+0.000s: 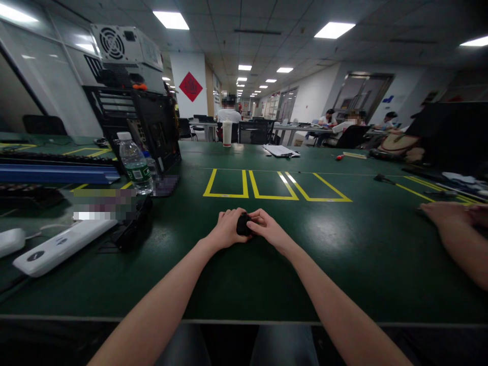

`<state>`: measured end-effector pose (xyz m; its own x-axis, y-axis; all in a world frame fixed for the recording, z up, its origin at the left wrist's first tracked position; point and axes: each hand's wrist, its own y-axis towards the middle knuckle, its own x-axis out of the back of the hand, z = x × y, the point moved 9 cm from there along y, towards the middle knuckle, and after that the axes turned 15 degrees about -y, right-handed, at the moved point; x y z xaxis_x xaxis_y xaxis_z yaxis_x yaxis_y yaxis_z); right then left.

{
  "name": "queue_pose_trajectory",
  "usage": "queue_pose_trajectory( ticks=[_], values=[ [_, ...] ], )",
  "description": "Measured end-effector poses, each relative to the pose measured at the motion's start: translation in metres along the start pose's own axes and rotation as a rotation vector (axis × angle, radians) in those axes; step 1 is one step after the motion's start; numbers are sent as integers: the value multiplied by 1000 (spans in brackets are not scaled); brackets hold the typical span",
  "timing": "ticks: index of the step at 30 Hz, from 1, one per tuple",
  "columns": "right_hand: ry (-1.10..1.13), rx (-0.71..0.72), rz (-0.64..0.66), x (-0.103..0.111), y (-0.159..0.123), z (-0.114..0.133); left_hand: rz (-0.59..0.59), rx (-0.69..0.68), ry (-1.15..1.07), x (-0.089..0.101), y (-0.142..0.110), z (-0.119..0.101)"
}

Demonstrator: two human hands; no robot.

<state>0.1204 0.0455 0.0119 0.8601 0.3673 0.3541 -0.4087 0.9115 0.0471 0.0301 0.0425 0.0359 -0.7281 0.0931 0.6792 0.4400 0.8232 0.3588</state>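
Just above the green tabletop, or resting on it, is a small black rounded object point(243, 224), mostly covered by my fingers, so its kind does not show. My left hand point(227, 227) is closed round its left side, with the thumb low and the fingers over the top. From the right, my right hand point(267, 226) presses its bent fingertips against the object's right side. Beyond both hands, yellow tape outlines point(225, 195) mark the green table point(259, 284).
At left stand a water bottle point(135, 165), an open computer case point(158, 127) with a power supply point(127, 46) on top, and a white power strip point(64, 247). A white cup point(227, 133) and clipboard point(281, 151) lie farther back. Another person's arm point(459, 234) rests at right.
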Motion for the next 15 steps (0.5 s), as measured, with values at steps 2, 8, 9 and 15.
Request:
queue_pose_trajectory(
  ticks=[2, 8, 9, 15],
  values=[
    [-10, -23, -2, 0, 1, -3, 6, 14, -5, 0, 0, 0],
    [-10, 2, 42, -1, -3, 4, 8, 24, 9, 0, 0, 0],
    [-1, 14, 49, -1, -4, 6, 6, 21, 17, 0, 1, 0],
    [-13, 24, -8, 1, -1, 2, -13, -20, 31, 1, 1, -3]
  ],
)
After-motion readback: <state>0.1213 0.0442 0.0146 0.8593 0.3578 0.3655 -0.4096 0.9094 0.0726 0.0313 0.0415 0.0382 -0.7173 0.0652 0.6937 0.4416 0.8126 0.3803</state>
